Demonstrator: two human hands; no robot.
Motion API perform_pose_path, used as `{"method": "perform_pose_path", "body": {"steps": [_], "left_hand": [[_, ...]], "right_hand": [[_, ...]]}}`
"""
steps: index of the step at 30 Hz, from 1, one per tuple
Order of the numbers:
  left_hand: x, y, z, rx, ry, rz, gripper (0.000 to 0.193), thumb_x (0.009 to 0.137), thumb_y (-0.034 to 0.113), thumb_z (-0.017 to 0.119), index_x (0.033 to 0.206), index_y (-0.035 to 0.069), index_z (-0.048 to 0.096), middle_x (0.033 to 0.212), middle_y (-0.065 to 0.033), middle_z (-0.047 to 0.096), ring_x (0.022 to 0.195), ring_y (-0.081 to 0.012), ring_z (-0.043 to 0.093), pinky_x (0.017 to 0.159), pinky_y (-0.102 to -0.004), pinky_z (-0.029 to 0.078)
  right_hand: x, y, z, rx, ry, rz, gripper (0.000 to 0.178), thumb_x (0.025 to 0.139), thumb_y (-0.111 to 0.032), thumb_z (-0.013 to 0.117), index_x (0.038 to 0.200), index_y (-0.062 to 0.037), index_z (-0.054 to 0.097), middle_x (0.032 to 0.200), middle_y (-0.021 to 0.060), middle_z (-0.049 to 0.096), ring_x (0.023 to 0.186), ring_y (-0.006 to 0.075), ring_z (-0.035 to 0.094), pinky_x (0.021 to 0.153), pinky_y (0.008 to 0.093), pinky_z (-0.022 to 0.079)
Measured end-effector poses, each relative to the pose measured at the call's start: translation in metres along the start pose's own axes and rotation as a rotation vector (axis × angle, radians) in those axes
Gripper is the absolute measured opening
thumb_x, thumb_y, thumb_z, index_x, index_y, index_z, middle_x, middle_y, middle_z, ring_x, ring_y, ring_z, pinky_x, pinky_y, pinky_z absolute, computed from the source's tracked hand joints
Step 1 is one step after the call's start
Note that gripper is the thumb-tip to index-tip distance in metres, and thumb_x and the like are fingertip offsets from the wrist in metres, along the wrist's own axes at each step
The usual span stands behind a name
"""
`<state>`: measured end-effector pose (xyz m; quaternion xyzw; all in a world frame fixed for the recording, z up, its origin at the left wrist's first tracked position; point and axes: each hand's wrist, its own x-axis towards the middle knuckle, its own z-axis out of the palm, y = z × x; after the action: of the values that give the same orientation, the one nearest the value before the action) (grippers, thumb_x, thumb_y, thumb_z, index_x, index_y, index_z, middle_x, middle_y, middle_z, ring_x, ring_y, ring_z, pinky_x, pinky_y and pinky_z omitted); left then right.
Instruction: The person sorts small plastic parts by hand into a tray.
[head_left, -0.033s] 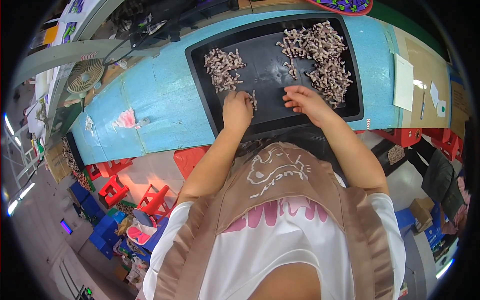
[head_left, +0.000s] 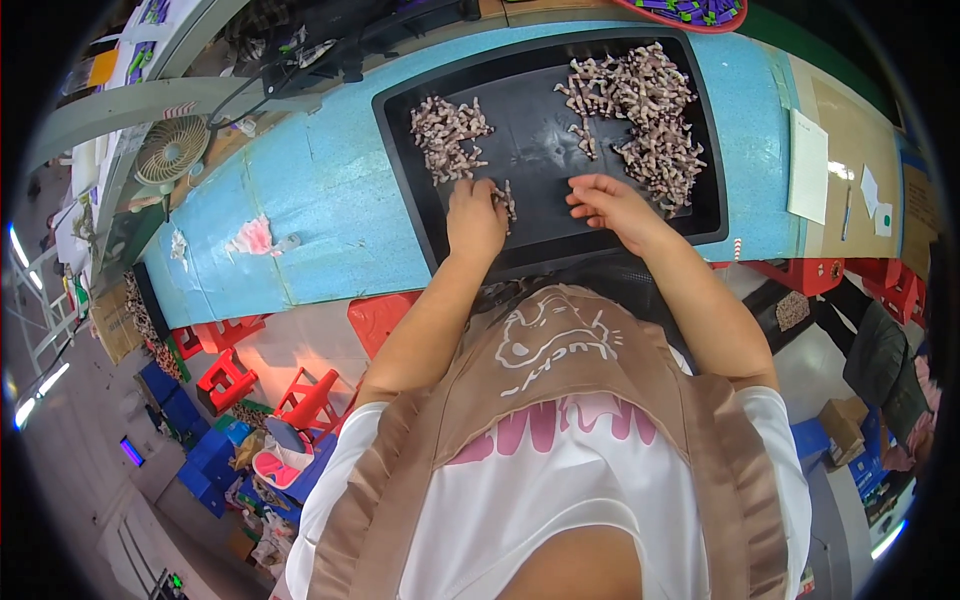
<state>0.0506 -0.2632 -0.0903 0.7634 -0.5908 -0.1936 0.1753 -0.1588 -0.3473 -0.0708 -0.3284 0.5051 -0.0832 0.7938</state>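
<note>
A black rectangular tray point(head_left: 530, 160) holds small knobbly pieces mottled pale and dark purple-brown. One heap point(head_left: 445, 138) lies at its left, and a larger heap point(head_left: 655, 120) fills much of its right side. Over the tray's near left part is my left hand point(head_left: 476, 220), its fingers curled inward and closed. A few mottled pieces point(head_left: 509, 203) show right beside those fingertips; whatever is inside the fingers is hidden. My right hand point(head_left: 615, 210) hovers over the near right part, fingers loosely bent and apart, with nothing visible in them. The larger heap lies just beyond it.
The tray rests on a light-blue table point(head_left: 340, 190). Crumpled pink-and-white wrapping point(head_left: 255, 236) lies on the left, near a fan point(head_left: 171, 152). White paper point(head_left: 808, 168) and a pen point(head_left: 846, 212) lie at right. A red basin point(head_left: 690, 12) of purple-green packets stands behind. Red stools point(head_left: 305, 400) are below.
</note>
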Motion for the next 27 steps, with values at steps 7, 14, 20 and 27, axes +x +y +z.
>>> {"method": "perform_pose_path", "body": {"steps": [7, 14, 20, 27], "left_hand": [[0.002, -0.007, 0.006, 0.122, -0.062, -0.048, 0.019, 0.075, 0.012, 0.063, 0.092, 0.004, 0.058, 0.086, -0.0152, 0.057, 0.079, -0.0325, 0.058, 0.07, -0.0393, 0.047], [-0.003, 0.013, -0.009, -0.074, -0.078, -0.089, 0.016, 0.077, 0.016, 0.061, 0.089, 0.006, 0.058, 0.081, -0.0121, 0.056, 0.073, -0.032, 0.058, 0.067, -0.0395, 0.047], [0.003, 0.035, -0.014, -0.467, -0.157, -0.018, 0.023, 0.073, 0.013, 0.068, 0.093, 0.005, 0.058, 0.077, -0.0079, 0.053, 0.057, -0.0146, 0.049, 0.052, -0.0263, 0.04], [-0.017, -0.004, -0.001, 0.062, -0.316, 0.088, 0.033, 0.073, 0.015, 0.064, 0.105, 0.009, 0.057, 0.095, -0.0139, 0.055, 0.089, -0.0301, 0.057, 0.073, -0.0382, 0.047]], "right_hand": [[0.002, 0.0, 0.002, -0.084, 0.002, 0.011, 0.031, 0.086, -0.023, 0.054, 0.113, -0.0071, 0.052, 0.1, 0.0031, 0.059, 0.085, 0.0103, 0.056, 0.069, 0.0213, 0.04], [0.003, 0.003, 0.003, -0.167, -0.008, -0.012, 0.034, 0.086, -0.024, 0.055, 0.114, -0.0063, 0.051, 0.099, 0.0032, 0.058, 0.083, 0.0101, 0.056, 0.068, 0.0212, 0.041], [0.0, -0.001, 0.008, -0.29, -0.178, -0.003, 0.031, 0.087, -0.027, 0.055, 0.109, -0.0064, 0.052, 0.093, 0.0055, 0.059, 0.075, 0.0102, 0.057, 0.066, 0.0218, 0.042], [-0.014, -0.025, 0.004, 0.554, 0.029, -0.296, 0.041, 0.092, -0.034, 0.045, 0.122, -0.0067, 0.043, 0.101, 0.0073, 0.059, 0.084, 0.0125, 0.056, 0.071, 0.0244, 0.043]]}}
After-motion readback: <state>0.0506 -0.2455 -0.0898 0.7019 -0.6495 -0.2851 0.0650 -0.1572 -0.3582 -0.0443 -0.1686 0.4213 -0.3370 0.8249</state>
